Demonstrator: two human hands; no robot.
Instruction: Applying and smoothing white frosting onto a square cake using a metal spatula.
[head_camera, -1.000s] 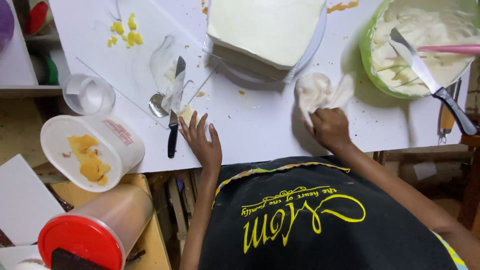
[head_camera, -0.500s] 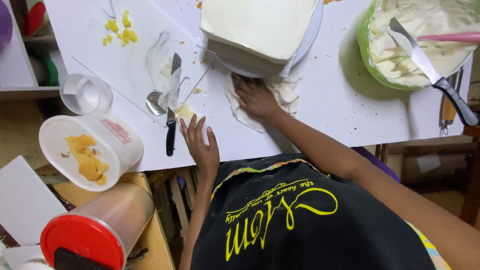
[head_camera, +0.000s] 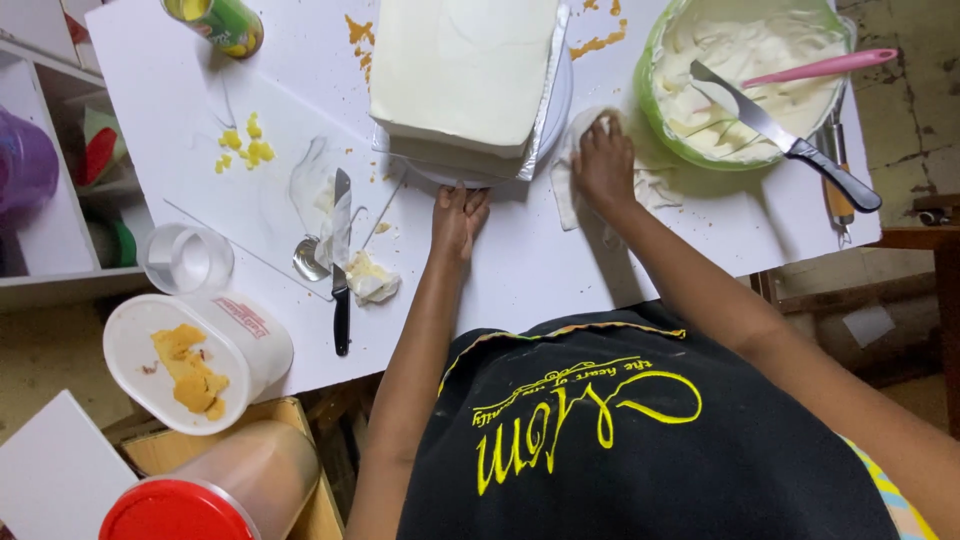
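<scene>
A square cake (head_camera: 465, 70) coated in white frosting sits on a foil-edged board over a round stand (head_camera: 552, 112) on the white table (head_camera: 500, 270). My left hand (head_camera: 459, 217) rests at the stand's near edge, fingers together, touching its rim. My right hand (head_camera: 603, 164) presses a white cloth (head_camera: 573, 190) flat on the table just right of the stand, between the cake and a green bowl (head_camera: 668, 125) of white frosting.
A black-handled palette knife (head_camera: 780, 135) and a pink spatula (head_camera: 820, 66) lie in the bowl. A small knife (head_camera: 341, 260), a spoon (head_camera: 308, 262) and a frosting lump lie left of the cake. A white tub (head_camera: 190, 355), a clear cup (head_camera: 187, 258), a red-lidded jar (head_camera: 215, 490) and a can (head_camera: 225, 22) stand at left.
My right hand slid the cloth from the stand's near side round to its right. My left hand left the knife area and reached forward to the stand's rim.
</scene>
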